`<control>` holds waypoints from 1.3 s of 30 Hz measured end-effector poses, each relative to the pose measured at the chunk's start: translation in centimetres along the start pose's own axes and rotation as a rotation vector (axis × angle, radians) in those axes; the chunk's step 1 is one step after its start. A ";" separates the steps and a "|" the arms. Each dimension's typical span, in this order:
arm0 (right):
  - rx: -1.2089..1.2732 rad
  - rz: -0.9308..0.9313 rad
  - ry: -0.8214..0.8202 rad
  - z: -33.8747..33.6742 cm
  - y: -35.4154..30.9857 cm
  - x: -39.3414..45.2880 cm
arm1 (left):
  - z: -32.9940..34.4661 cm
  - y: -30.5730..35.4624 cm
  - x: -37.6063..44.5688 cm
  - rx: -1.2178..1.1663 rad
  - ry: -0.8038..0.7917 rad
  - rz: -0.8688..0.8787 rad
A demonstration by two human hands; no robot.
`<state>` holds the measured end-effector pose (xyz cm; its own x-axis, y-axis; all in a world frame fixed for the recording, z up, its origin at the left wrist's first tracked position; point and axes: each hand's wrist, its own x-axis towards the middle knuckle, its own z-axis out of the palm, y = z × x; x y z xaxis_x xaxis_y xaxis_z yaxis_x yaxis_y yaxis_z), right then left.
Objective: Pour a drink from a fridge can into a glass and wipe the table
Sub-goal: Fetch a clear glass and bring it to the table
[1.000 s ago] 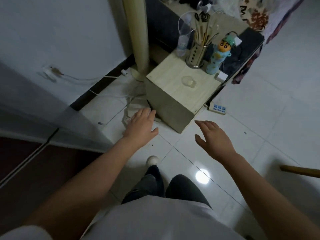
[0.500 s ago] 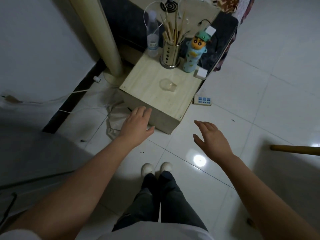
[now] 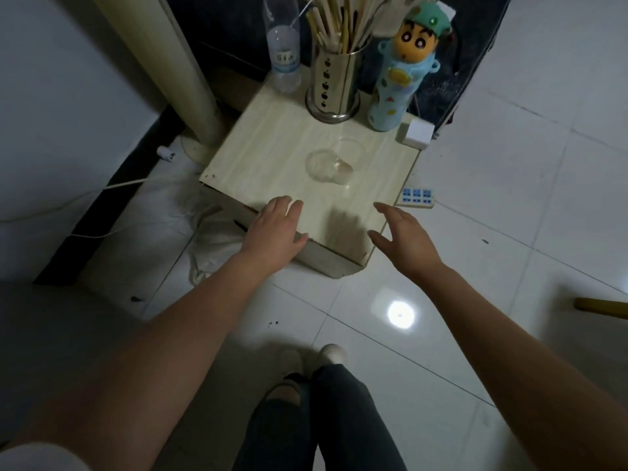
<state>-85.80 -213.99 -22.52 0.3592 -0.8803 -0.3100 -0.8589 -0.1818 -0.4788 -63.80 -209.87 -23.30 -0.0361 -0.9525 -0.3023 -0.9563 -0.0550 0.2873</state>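
Note:
A clear glass (image 3: 334, 162) stands upright near the middle of a small pale wooden table (image 3: 272, 158). My left hand (image 3: 276, 232) hovers over the table's front left edge, fingers straight and together, holding nothing. My right hand (image 3: 402, 234) is over the table's front right corner, fingers spread and relaxed, also holding nothing. Both hands are well short of the glass. No can and no cloth is in view.
At the table's back stand a plastic water bottle (image 3: 283, 59), a metal holder of sticks (image 3: 334, 86), a cartoon-figure bottle (image 3: 397, 83) and a white adapter (image 3: 417, 133). A power strip (image 3: 417, 198) lies on the tiled floor; a cream pole (image 3: 163, 62) rises at left.
I have stepped closer, so the table now fills the upper view. Both hands moved forward from over the floor to over the table's front edge.

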 end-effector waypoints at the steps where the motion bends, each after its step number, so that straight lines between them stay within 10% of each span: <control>1: 0.030 0.007 0.008 0.8 0.5 1.2 | 0.9 -0.3 1.0 -0.003 -0.001 -0.006; 31: 0.602 0.031 0.255 3.9 -0.1 11.9 | 7.3 -3.2 5.0 0.005 0.063 0.008; 39: 0.617 0.019 0.228 -0.8 -2.6 5.7 | 1.6 0.6 2.5 -0.509 -0.048 -0.157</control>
<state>-81.79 -218.86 -22.34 0.2011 -0.9640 -0.1741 -0.4727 0.0602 -0.8791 -64.89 -211.84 -25.38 0.0717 -0.9069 -0.4152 -0.6896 -0.3459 0.6363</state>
